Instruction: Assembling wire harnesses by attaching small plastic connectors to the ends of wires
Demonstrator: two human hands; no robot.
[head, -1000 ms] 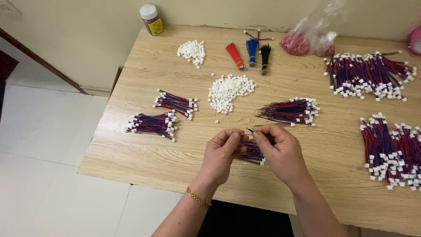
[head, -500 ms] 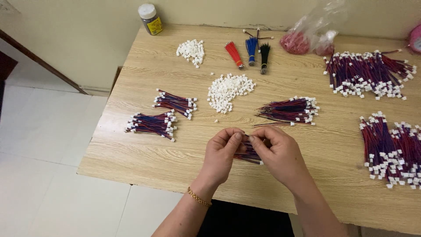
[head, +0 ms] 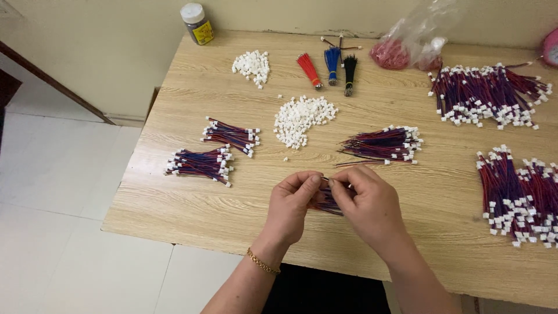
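Note:
Over the near middle of the wooden table (head: pixel 174 203), my left hand (head: pixel 293 206) and my right hand (head: pixel 369 206) meet fingertip to fingertip. Between them they pinch a small bundle of red and blue wires (head: pixel 326 202), mostly hidden behind the fingers. A pile of small white connectors (head: pixel 302 118) lies just beyond the hands. A loose bundle of red and blue wires with white ends (head: pixel 383 144) lies to the right of that pile.
Two wire bundles (head: pixel 200 163) (head: pixel 231 135) lie at the left. Large heaps of finished wires (head: pixel 491 96) (head: pixel 520 195) fill the right side. At the back are a second white pile (head: pixel 253 63), red, blue and black wire tufts (head: pixel 331 67), a plastic bag (head: pixel 410 49) and a jar (head: pixel 196 23).
My two hands have drawn closer together, fingertips now touching over the small wire bundle. Everything else on the table lies as before.

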